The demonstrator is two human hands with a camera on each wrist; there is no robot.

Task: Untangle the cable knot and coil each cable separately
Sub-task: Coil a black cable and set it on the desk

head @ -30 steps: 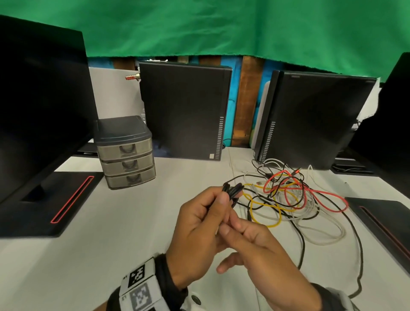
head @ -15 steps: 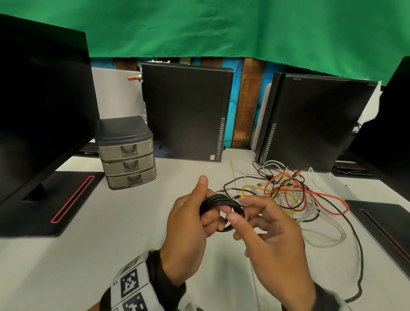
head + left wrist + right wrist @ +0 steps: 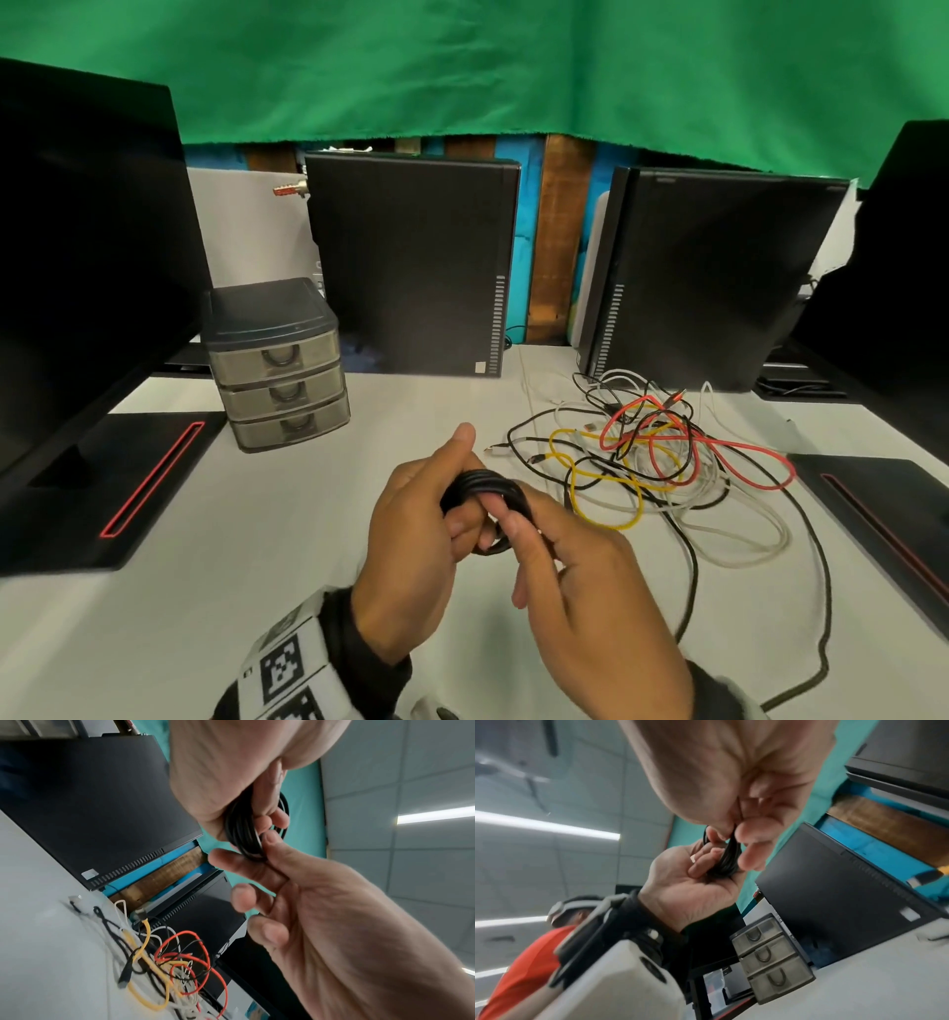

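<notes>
A small coil of black cable [image 3: 488, 483] sits in my left hand [image 3: 454, 496], whose fingers curl through the loop while the thumb points up. My right hand [image 3: 513, 529] pinches the coil's right side with thumb and forefinger. In the left wrist view the black coil [image 3: 241, 829] is held between both hands, and in the right wrist view the black coil [image 3: 727, 860] lies in the left palm. The cable knot [image 3: 642, 462] lies on the white table [image 3: 257, 565] to the right: red [image 3: 744, 457], yellow [image 3: 606, 509], white [image 3: 744, 545] and black [image 3: 821, 565] cables intertwined.
A grey three-drawer unit [image 3: 277, 370] stands at the left back. Two black computer cases [image 3: 411, 267] [image 3: 708, 277] stand upright behind the knot. Black monitor bases with red stripes lie at the left [image 3: 102, 488] and right [image 3: 883, 514] edges.
The black cable bundle has turned from edge-on to a round loop. My left thumb has lifted off it, and my right hand has come up from below to pinch its right side.
</notes>
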